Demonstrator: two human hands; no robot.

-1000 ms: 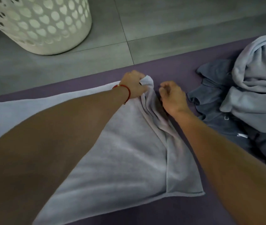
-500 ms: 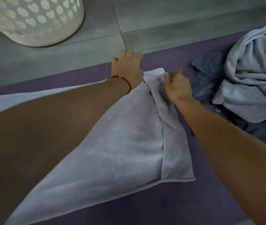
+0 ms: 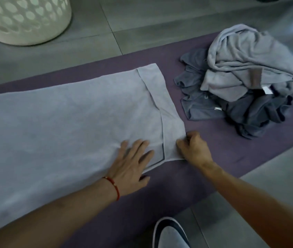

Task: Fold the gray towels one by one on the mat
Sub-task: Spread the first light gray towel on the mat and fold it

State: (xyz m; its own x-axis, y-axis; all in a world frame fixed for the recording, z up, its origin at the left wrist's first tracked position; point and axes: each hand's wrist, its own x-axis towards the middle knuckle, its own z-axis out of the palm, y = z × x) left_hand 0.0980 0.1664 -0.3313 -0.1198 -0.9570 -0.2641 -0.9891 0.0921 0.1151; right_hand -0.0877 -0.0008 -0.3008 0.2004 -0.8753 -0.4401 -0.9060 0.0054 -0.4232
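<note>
A light gray towel (image 3: 67, 122) lies spread flat across the purple mat (image 3: 213, 151), doubled over with its two right-hand edges slightly offset. My left hand (image 3: 131, 163), with a red cord at the wrist, rests flat with fingers apart on the towel's near right part. My right hand (image 3: 194, 149) pinches the towel's near right corner between thumb and fingers. A heap of crumpled towels sits at the right of the mat: a light gray one (image 3: 249, 63) on top of dark gray ones (image 3: 253, 113).
A white perforated laundry basket (image 3: 22, 20) stands on the gray tiled floor (image 3: 142, 18) beyond the mat at top left. A slipper toe (image 3: 170, 233) shows at the bottom edge, near the mat's front border.
Both hands have come from the towel's far right corner to its near right corner. The far edge now lies flat. The left hand has opened flat; the right now pinches the near corner.
</note>
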